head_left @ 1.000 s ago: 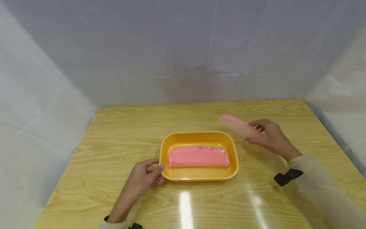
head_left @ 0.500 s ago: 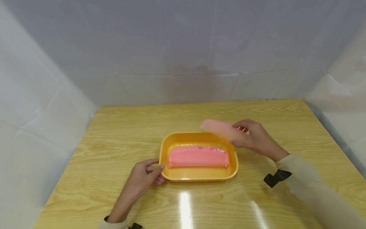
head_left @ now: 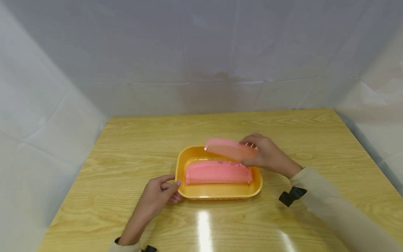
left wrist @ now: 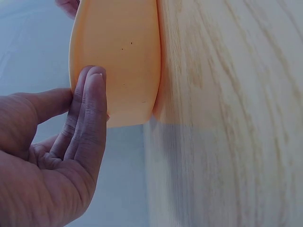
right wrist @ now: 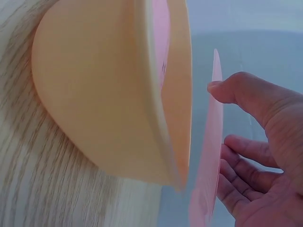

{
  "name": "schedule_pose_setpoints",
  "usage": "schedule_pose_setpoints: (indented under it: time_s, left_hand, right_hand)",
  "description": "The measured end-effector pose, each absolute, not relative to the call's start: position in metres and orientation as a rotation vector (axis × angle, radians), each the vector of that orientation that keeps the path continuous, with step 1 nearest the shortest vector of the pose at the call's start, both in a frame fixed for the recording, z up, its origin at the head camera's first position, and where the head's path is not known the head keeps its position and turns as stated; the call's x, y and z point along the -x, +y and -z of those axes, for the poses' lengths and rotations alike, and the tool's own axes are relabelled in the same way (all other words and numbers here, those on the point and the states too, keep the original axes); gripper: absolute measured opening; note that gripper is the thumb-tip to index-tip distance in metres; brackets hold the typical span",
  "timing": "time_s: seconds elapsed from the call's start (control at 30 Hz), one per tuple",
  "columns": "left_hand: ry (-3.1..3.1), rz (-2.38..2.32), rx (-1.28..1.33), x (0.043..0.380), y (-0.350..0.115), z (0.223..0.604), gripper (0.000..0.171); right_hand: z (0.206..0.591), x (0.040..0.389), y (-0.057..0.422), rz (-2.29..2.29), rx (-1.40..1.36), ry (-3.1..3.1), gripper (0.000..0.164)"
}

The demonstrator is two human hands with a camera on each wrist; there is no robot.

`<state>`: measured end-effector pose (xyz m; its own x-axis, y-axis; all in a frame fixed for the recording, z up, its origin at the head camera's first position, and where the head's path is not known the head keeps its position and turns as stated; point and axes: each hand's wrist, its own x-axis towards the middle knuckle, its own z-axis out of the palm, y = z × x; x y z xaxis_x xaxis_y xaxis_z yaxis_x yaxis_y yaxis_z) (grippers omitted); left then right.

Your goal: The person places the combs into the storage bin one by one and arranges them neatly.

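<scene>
A yellow plastic tray (head_left: pixel 220 195) with rounded corners stands on the table. Inside it lies a pink comb (head_left: pixel 217 174), teeth toward the near side, with a printed pattern on its spine. My left hand (head_left: pixel 156 194) grips the tray's left rim between thumb and fingers; in the left wrist view its fingers (left wrist: pixel 92 113) press the outer wall. Over the tray's back right part, my right hand (head_left: pixel 267 154) pinches a second, lighter pink comb (head_left: pixel 223 148) by its right end. The right wrist view shows this held comb (right wrist: pixel 213 123) edge-on, just above the tray's rim.
The wooden table (head_left: pixel 138 140) extends around the tray on all sides. Pale sheeting (head_left: pixel 201 98) hangs behind the table's back edge and along both sides. A black strap (head_left: pixel 292 196) hangs at the right wrist.
My right hand has carried the lighter pink comb leftward, from beyond the tray's right side to above its back part. The left hand, the tray and the comb inside have stayed put.
</scene>
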<state>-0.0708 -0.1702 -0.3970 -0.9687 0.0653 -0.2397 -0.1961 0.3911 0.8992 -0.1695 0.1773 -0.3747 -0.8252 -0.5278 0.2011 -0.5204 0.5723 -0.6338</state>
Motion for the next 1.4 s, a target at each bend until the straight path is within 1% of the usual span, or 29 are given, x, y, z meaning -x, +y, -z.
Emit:
schedule_pose_setpoints:
  time_s: [0.3,0.87,1.2,1.4]
  left_hand:
    - [2.398,-1.631,0.088,0.070,-0.169,0.397,0.044]
    - [2.403,-1.611,0.081,0.070,-0.167,0.398,0.042]
    - [2.389,-1.620,0.099,0.070,-0.166,0.397,0.042]
    - [2.387,-1.627,0.091,0.069,-0.165,0.396,0.043]
  right_hand:
    - [0.376,0.167,0.161,1.112,1.005,2.728,0.051]
    - [0.379,0.161,0.137,1.082,1.057,2.590,0.051]
    - [0.381,0.158,0.134,0.985,1.076,2.610,0.050]
    - [0.382,0.157,0.133,0.945,1.081,2.633,0.053]
